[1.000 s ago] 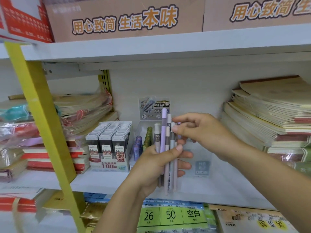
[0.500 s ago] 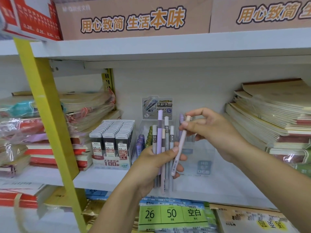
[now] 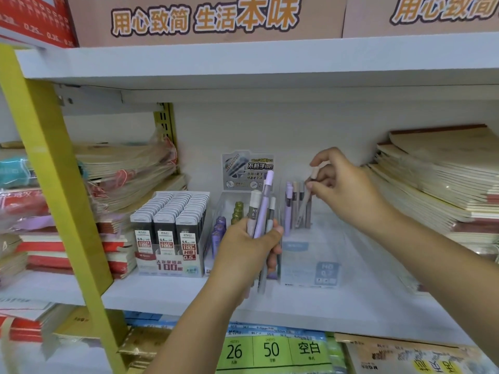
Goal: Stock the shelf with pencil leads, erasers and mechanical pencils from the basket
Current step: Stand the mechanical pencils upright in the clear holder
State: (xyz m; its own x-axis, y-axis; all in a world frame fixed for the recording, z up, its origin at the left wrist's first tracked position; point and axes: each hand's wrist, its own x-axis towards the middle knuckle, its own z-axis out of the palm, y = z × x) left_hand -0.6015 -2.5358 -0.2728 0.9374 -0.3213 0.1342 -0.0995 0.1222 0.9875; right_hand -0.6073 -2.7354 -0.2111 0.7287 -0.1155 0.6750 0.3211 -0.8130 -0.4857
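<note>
My left hand [image 3: 249,252] grips a bunch of mechanical pencils [image 3: 260,211], purple, grey and white, upright in front of the shelf. My right hand [image 3: 340,184] pinches the top of a single beige mechanical pencil [image 3: 306,203] and holds it inside a clear display box [image 3: 318,265], where several pencils [image 3: 293,203] stand at the back left. A box of black pencil lead cases [image 3: 170,228] stands on the white shelf [image 3: 175,292] to the left. No basket or erasers are in view.
A clear box with purple and green lead tubes [image 3: 228,225] and a grey card sits between the two displays. Stacks of notebooks [image 3: 437,182] lie on the right, wrapped notebooks [image 3: 121,171] on the left. A yellow-green post [image 3: 54,184] crosses the left foreground.
My right hand drew one beige pencil out of the bunch in my left hand and carried it right into the clear box. The left hand's bunch stayed in place.
</note>
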